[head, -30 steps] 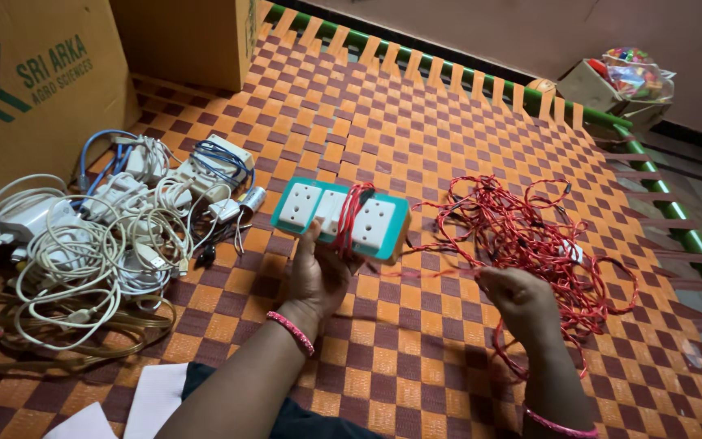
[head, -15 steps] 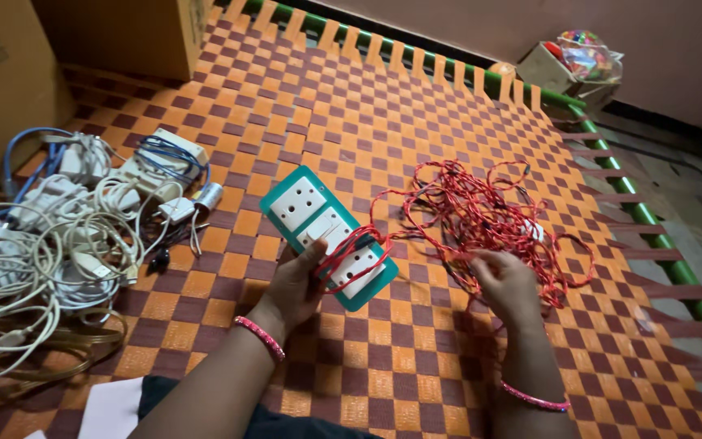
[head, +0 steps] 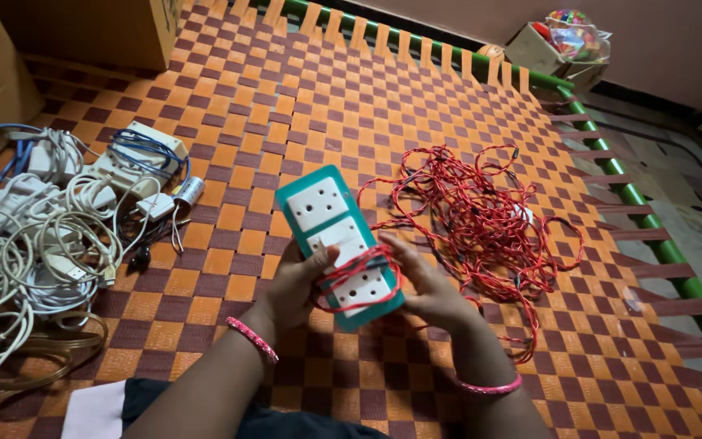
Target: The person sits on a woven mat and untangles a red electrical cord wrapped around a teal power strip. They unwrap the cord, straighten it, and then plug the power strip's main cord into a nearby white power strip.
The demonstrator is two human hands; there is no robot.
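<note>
Gripping from both sides, the left hand (head: 296,280) and right hand (head: 426,286) close their fingers on a teal plastic extension board with white sockets (head: 339,242), held just above the orange-and-brown woven cot (head: 367,106). Thin red wire (head: 481,213) loops around the board's lower end and trails right into a tangled heap. White cables (head: 50,236) lie well apart at left.

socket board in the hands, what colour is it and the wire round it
Teal socket board with white sockets; the wire wound round it is red. Head view shows it best.
</note>
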